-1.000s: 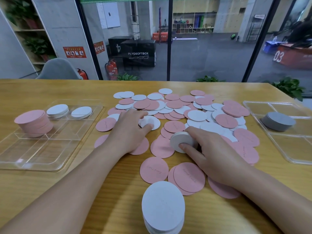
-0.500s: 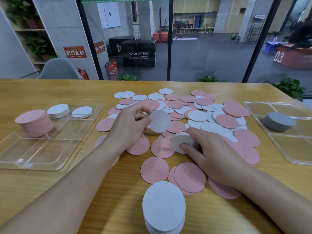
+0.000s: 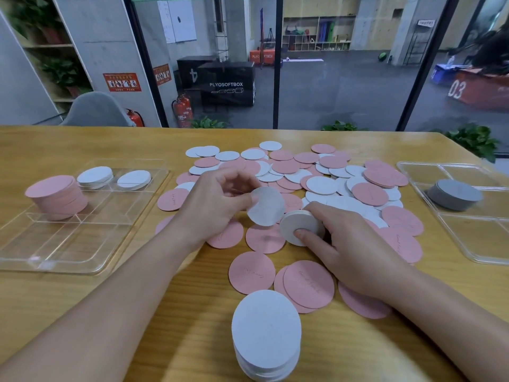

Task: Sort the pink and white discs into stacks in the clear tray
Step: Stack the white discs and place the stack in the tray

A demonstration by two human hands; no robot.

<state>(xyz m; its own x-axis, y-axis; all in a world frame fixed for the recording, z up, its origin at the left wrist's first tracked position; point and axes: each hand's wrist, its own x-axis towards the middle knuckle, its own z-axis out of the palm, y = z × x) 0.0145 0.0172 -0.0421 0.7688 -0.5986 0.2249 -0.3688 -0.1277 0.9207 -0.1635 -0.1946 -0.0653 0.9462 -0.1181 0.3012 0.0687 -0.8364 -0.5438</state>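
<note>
Discs [image 3: 322, 186] in pink and white are spread over the middle of the wooden counter [image 3: 82, 299].
From the head view, one white disc [image 3: 265, 206] is pinched tilted by the left hand [image 3: 217, 205], while a small white stack [image 3: 301, 226] just beside it is gripped by the right hand [image 3: 349, 244]. A pink stack [image 3: 56, 197] is seen in the clear tray [image 3: 68, 260] at the left.

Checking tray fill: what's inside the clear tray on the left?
The left clear tray holds a pink stack in its far-left compartment and two short white stacks in the far row. Near compartments look bare. Disc counts can't be read; lower discs are covered.
</note>
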